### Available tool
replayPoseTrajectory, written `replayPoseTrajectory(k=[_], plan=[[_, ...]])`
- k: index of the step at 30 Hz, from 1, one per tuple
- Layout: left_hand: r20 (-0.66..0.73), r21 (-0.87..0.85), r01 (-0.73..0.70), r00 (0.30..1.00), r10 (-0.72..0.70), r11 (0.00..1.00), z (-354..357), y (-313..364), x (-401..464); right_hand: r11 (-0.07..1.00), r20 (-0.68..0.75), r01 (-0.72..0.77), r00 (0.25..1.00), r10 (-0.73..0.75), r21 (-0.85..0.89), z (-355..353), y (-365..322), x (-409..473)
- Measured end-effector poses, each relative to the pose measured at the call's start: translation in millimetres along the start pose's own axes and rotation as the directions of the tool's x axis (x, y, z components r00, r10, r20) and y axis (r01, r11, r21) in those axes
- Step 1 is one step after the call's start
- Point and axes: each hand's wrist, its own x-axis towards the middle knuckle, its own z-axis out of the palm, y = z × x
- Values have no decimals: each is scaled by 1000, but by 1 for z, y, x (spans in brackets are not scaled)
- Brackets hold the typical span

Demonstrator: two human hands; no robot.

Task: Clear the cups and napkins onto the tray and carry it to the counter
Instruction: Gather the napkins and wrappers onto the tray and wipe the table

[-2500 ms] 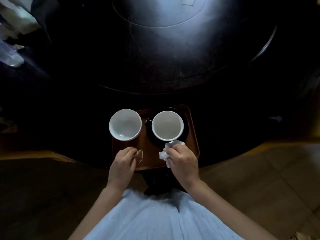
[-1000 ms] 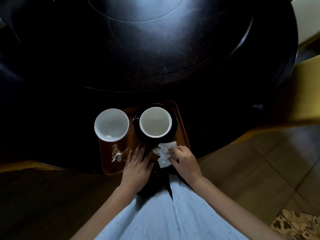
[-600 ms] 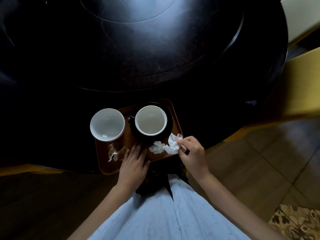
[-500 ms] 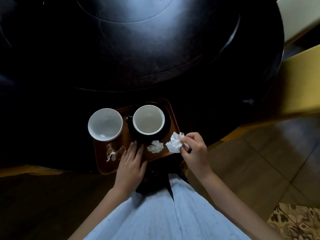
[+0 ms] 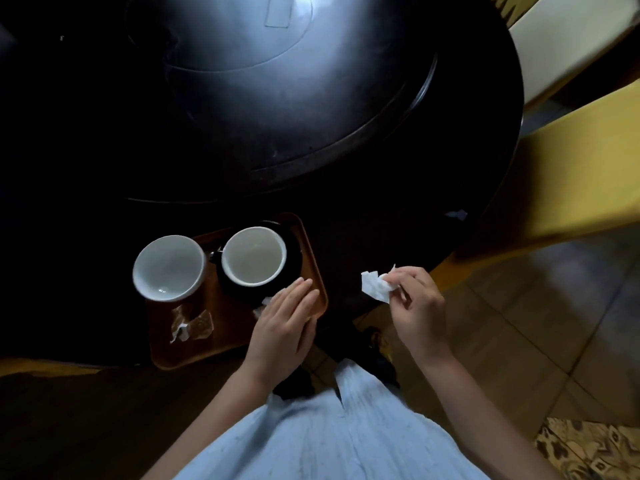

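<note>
A brown tray (image 5: 221, 344) lies at the near edge of the dark round table (image 5: 277, 116). On it stand a white cup (image 5: 169, 268) at the left and a second white cup (image 5: 254, 256) on a black saucer (image 5: 294, 254). A torn brown and white wrapper (image 5: 190, 325) lies on the tray's front left. My left hand (image 5: 282, 327) rests flat on the tray's right front corner, fingers apart, covering most of a white napkin scrap (image 5: 265, 301). My right hand (image 5: 415, 306) is to the right of the tray, pinching a crumpled white napkin (image 5: 375, 287).
A small white scrap (image 5: 456, 214) lies on the table near its right edge. A yellow chair (image 5: 571, 174) stands to the right of the table. The floor below is tiled, with a patterned mat (image 5: 588, 448) at the bottom right.
My right hand has lifted a piece of white napkin off the tray and carried it to the right. My left hand has slid right onto the tray's corner, over the other scrap.
</note>
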Motion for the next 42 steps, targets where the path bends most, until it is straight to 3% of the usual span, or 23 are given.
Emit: replayPoseTrajectory(k=[8,14,19,24,32,36,42], plan=[[146,205,317,926,-349,926,87,42,91,999,45,8,999,-6,-40,-60,90,52],[100,330,456,854,-511,826,131,51,127,999,86,-11,996,15,-52,-93,151,91],[85,398,473,835,-544,787,146,50,129,999,96,-52,994,51,9,-105,184,123],[65,411,474,837,-544,779,146,52,130,993,85,-87,992,94,-85,-87,217,161],[61,409,478,836,-545,778,147,50,132,977,182,20,983,20,-213,-52,248,193],[61,414,474,837,-543,777,147,50,132,955,257,154,963,-87,-255,-51,256,188],[59,410,476,838,-543,778,147,51,132,953,351,211,928,-126,-216,-52,261,197]])
